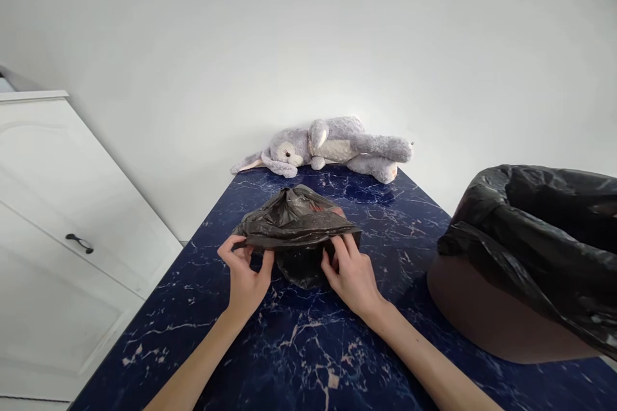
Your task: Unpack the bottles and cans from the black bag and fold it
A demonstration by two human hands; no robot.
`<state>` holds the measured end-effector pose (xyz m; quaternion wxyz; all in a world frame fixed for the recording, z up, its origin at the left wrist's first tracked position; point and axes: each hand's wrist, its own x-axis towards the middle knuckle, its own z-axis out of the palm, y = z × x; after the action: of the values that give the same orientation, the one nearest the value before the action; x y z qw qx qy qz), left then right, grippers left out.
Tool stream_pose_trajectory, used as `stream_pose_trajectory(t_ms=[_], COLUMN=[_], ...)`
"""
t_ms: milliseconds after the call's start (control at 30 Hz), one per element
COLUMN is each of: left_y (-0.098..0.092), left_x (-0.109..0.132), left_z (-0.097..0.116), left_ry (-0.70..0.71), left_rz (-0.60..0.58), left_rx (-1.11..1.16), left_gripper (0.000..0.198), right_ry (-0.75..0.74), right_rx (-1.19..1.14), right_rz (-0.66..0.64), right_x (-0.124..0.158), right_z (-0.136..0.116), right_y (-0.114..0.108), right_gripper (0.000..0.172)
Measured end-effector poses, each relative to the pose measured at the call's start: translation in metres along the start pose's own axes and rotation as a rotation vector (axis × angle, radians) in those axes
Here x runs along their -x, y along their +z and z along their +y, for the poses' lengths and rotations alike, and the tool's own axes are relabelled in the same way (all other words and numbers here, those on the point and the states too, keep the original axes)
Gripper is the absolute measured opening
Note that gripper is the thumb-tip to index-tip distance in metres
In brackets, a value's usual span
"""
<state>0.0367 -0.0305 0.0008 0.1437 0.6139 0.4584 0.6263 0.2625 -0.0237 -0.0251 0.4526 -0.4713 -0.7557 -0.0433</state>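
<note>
Both hands sit close together over the middle of the table, each pinching the near edge of a crumpled black plastic bag (296, 231). The left hand (245, 276) grips the bag's left corner between thumb and curled fingers, with the thumb on the near side. The right hand (351, 276) lies palm down, with its fingertips pressed over the bag's right edge, and it also holds the plastic. Between the two hands the edge of the bag is drawn fairly taut, while the rest bunches up behind into a low, wrinkled mound. A darker fold of the same bag hangs down below the stretched edge and rests on the tabletop between the hands. Something reddish shows through a gap near the top right of the mound, but it is too small to make out.

The bag lies on a dark blue marble-patterned table (299, 359) with pale veins, roughly at its centre. At the far end of the table, against the white wall, a grey stuffed bunny (332, 148) lies on its side with its head to the left. To the right, near the table's edge, stands a brown bin (501, 314) lined with a black bin liner (544, 237) whose rim folds over the outside. A white cabinet (53, 231) with a dark handle stands to the left of the table.
</note>
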Motion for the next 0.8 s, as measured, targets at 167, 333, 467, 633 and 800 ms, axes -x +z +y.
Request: stream_pose_trajectory(t_ms=[167, 333, 467, 633, 800], left_y=[0.002, 0.001, 0.0, -0.005, -0.01], left_x=[0.005, 0.007, 0.004, -0.001, -0.011], left_z=[0.004, 0.015, 0.016, 0.015, 0.013], left_ry=[0.152, 0.098, 0.024, -0.049, -0.144], left_rz=[-0.124, -0.181, -0.132, -0.08, 0.112], left_rx=[-0.171, -0.228, -0.223, -0.241, -0.256], left_gripper=[0.042, 0.033, 0.027, 0.022, 0.038], right_ry=[-0.045, -0.144, -0.185, -0.194, -0.172], right_rx=[0.027, 0.051, 0.037, 0.021, 0.027], right_rz=[-0.029, -0.067, -0.1, -0.118, -0.131], right_x=[0.002, 0.007, 0.01, 0.011, 0.011], right_z=[0.002, 0.009, 0.011, 0.011, 0.012], right_y=[0.001, 0.007, 0.01, 0.011, 0.012], right_gripper=[0.027, 0.016, 0.017, 0.021, 0.019])
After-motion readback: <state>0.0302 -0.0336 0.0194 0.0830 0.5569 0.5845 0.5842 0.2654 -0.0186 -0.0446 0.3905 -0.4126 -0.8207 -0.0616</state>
